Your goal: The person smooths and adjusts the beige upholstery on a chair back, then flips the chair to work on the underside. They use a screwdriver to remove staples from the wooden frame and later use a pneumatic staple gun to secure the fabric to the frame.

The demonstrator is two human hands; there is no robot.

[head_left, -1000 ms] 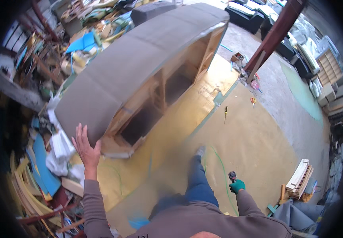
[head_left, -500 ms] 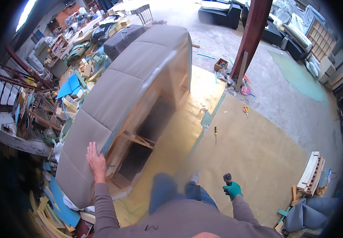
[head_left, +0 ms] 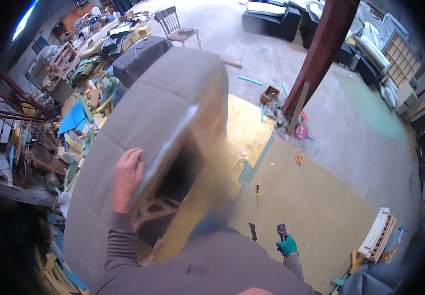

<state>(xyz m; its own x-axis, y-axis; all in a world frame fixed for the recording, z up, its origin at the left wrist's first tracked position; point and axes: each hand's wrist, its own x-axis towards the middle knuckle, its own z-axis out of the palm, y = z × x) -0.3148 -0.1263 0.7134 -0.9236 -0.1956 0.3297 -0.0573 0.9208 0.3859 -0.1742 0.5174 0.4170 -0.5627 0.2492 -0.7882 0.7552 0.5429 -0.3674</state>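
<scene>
A large grey upholstered sofa [head_left: 124,113] stands tipped, its wooden frame [head_left: 211,105] and dark openings turned toward the right. My left hand [head_left: 128,178] is bare and lies at the upholstered edge, fingers slightly bent and close together; nothing shows in its grasp. Down at the right, my right hand [head_left: 287,245] wears a green glove and is wrapped round the grip of a dark pistol-grip tool [head_left: 282,230]. The tool is held off the sofa, above the brown floor sheet, and its exact kind is unclear.
A screwdriver [head_left: 258,194] and scissors [head_left: 299,160] lie on the brown sheet [head_left: 316,196]. A dark red post [head_left: 320,54] rises behind a small box [head_left: 270,94]. Foam scraps [head_left: 92,105] are heaped left. A wooden chair [head_left: 178,27] stands far back; slats [head_left: 377,236] lie at right.
My left hand has moved up along the sofa edge, its fingers now more bent. My body leans further forward over the sofa. The gloved hand still grips the tool, slightly lower in view.
</scene>
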